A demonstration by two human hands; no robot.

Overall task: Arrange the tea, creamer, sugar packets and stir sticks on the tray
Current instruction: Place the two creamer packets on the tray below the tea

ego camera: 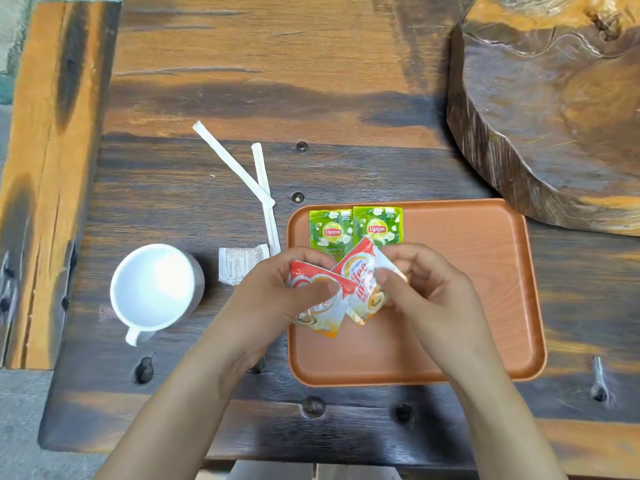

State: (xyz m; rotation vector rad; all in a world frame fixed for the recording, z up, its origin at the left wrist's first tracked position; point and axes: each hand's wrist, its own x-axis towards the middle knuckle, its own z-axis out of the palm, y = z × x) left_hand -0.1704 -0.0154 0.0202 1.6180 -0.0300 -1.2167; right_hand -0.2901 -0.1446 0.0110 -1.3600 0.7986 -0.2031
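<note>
An orange tray [485, 271] lies on the wooden table. Two green Lipton tea packets [356, 228] lie side by side at its far left corner. My left hand [277, 289] grips one red-and-white creamer packet [320, 315] over the tray's left edge. My right hand [426, 289] pinches a second creamer packet [363, 285], tilted and overlapping the first. Two white wrapped stir sticks [256, 183] lie crossed on the table left of the tray. A small white sugar packet [239, 263] lies beside them, partly behind my left hand.
A white mug [156, 289] stands left of the sugar packet, handle toward me. A thick dark wood slab [554, 116] rises at the far right, just behind the tray. The table's near edge runs below my forearms.
</note>
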